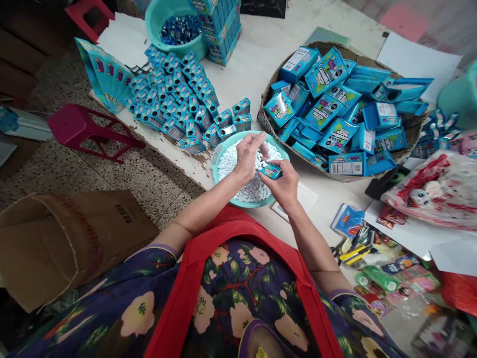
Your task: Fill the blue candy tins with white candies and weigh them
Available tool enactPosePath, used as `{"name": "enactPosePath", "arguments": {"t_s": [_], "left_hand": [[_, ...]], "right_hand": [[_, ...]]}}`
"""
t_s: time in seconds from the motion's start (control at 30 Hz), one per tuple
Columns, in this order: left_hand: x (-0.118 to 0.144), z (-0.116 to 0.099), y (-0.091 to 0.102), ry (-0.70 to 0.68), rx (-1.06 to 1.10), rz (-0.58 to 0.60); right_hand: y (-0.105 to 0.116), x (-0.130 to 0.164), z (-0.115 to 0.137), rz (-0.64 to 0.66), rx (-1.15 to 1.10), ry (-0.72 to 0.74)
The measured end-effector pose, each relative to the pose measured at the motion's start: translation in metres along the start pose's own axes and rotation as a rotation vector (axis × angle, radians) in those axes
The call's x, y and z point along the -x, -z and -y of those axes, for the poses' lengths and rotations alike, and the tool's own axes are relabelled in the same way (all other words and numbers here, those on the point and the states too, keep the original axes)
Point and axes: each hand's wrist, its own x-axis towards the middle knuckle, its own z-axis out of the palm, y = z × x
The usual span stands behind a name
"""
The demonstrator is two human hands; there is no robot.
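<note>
white worn table [261, 59] fills the view; boxes in the woven basket [408, 129] read "caramelo macizo"; the right hand [285, 186] grips a small blue box [271, 171], fingers closed round it, over the teal bowl [218, 161] of white candies [233, 161]; the left hand [249, 156] hovers just beside, fingers bunched, whether pinching candies i cannot tell; rows of open small boxes [179, 99] stand behind the bowl; a cardboard carton [67, 238] sits on the floor.

Glossy cardboard boxes [328, 74], woven basket [410, 130], chipped tabletop [261, 54].
</note>
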Motion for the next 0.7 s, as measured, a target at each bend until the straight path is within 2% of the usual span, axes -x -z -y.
{"name": "enactPosePath", "arguments": {"t_s": [0.2,0.43,0.7], "left_hand": [[-0.0018,0.0011,-0.0034,-0.022,0.01,0.025],[0.0006,0.0007,-0.0035,-0.022,0.011,0.093],[0.0034,0.0016,-0.0022,0.002,-0.01,0.157]], "right_hand": [[0.0011,-0.0006,-0.0018,0.038,-0.032,0.0],[0.0064,-0.0049,-0.0006,0.012,-0.068,-0.023],[0.0023,-0.0071,-0.008,0.008,-0.036,-0.056]]}}
